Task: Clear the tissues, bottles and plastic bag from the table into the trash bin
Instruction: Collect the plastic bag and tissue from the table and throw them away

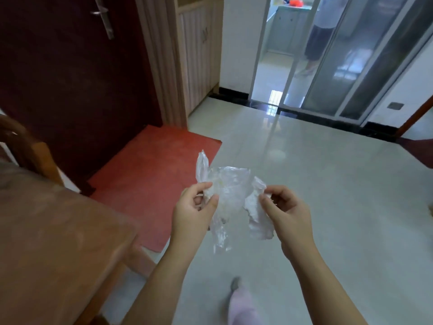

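A crumpled clear plastic bag [228, 195] hangs in the air over the floor, held between both hands. My left hand [193, 208] pinches its left side between thumb and fingers. My right hand [284, 209] pinches the right side, where a white crumpled tissue [257, 214] hangs down with the bag. The wooden table [54, 231] is at the lower left, to the left of both hands. No trash bin and no bottles are in view.
A red mat [150, 174] lies before a dark door [70, 78]. A chair back [25, 148] stands behind the table. Pale tiled floor [328, 184] spreads ahead to glass sliding doors [351, 66], where a person [318, 34] stands. My slippered foot [241, 303] is below.
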Tool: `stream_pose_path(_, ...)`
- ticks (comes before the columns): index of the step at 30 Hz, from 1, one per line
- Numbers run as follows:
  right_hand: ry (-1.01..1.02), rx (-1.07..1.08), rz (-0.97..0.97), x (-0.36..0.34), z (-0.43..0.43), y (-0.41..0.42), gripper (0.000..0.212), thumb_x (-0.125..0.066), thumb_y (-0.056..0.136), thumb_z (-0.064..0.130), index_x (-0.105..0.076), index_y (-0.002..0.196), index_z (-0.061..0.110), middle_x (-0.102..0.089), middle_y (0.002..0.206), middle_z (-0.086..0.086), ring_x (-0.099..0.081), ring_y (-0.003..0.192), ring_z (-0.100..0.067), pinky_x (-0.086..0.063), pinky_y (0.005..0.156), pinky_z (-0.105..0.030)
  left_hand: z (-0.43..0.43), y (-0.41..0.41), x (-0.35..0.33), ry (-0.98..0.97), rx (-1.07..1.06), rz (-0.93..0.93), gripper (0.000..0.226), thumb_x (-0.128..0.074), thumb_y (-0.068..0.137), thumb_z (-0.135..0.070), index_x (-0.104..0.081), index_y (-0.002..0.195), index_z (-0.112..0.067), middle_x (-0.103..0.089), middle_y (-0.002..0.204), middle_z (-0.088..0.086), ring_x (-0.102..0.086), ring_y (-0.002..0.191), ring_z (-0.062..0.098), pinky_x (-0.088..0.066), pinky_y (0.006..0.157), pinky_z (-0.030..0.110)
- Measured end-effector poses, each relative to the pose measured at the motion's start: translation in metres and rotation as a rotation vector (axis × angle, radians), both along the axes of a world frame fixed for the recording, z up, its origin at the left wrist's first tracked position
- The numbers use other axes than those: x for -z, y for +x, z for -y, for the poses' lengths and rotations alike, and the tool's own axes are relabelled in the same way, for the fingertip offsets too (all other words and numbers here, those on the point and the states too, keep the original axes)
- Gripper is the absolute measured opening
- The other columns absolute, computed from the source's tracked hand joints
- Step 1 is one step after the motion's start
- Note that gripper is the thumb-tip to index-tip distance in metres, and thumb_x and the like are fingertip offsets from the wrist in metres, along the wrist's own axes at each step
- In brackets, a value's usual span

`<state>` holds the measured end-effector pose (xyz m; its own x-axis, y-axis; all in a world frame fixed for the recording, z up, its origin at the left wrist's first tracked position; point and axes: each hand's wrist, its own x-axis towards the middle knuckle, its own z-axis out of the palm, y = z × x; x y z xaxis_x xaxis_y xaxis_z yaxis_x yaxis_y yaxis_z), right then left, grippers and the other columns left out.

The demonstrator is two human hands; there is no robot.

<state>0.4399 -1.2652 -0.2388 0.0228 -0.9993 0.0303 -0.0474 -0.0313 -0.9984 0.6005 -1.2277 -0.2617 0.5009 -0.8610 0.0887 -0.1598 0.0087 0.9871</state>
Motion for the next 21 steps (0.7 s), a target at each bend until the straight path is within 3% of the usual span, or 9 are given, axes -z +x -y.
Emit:
stream_pose_path(7,-0.067,-0.194,0.009,-0.006,0.146,0.042,0.025,-0.061,0.078,0.001,-0.064,0.07,0.025,-0.057,0.064,0.001,-0.052,0.06,-0.013,-0.042,0.061,-0.027,0.112,0.032,-0.011,-0.009,-0.169,0.018,0.027,-0.066,0.08,-0.005,-0.063,0.091,-0.03,-0.042,0.071,-0.006,-0.043,0.059,0.006,-0.037,0.054,0.006)
stream_pose_path(11,-0.101,-0.314,-0.016,-0.008,0.207,0.076,0.025,-0.063,0.077,0.002,-0.064,0.07,0.026,-0.055,0.057,0.013,-0.049,0.056,-0.008,-0.041,0.056,-0.017,0.155,0.057,-0.019,-0.011,-0.292,0.044,0.026,-0.067,0.08,-0.008,-0.063,0.093,-0.03,-0.047,0.072,-0.003,-0.046,0.062,0.006,-0.041,0.061,0.01)
stream_pose_path(14,-0.102,-0.404,-0.026,-0.004,0.243,0.105,0.02,-0.063,0.076,0.003,-0.064,0.074,0.022,-0.05,0.052,0.017,-0.045,0.053,-0.006,-0.037,0.051,-0.011,0.177,0.079,-0.019,-0.002,-0.391,0.034,0.026,-0.066,0.08,-0.008,-0.063,0.092,-0.032,-0.049,0.069,-0.001,-0.046,0.059,0.001,-0.042,0.057,0.009)
stream_pose_path(18,-0.097,-0.513,-0.043,0.001,0.286,0.155,0.021,-0.063,0.076,0.003,-0.064,0.073,0.024,-0.048,0.057,0.008,-0.045,0.054,-0.007,-0.038,0.052,-0.013,0.203,0.119,-0.011,0.019,-0.503,0.046,0.024,-0.066,0.081,-0.01,-0.063,0.093,-0.032,-0.05,0.066,-0.002,-0.044,0.055,-0.001,-0.04,0.052,0.009)
stream_pose_path(21,-0.101,-0.563,-0.048,0.008,0.319,0.203,0.024,-0.064,0.076,0.003,-0.064,0.071,0.027,-0.049,0.055,0.014,-0.045,0.054,-0.006,-0.04,0.053,-0.016,0.226,0.158,-0.003,0.03,-0.559,0.042,0.022,-0.066,0.081,-0.013,-0.063,0.094,-0.031,-0.047,0.064,-0.005,-0.044,0.054,-0.002,-0.038,0.05,0.007)
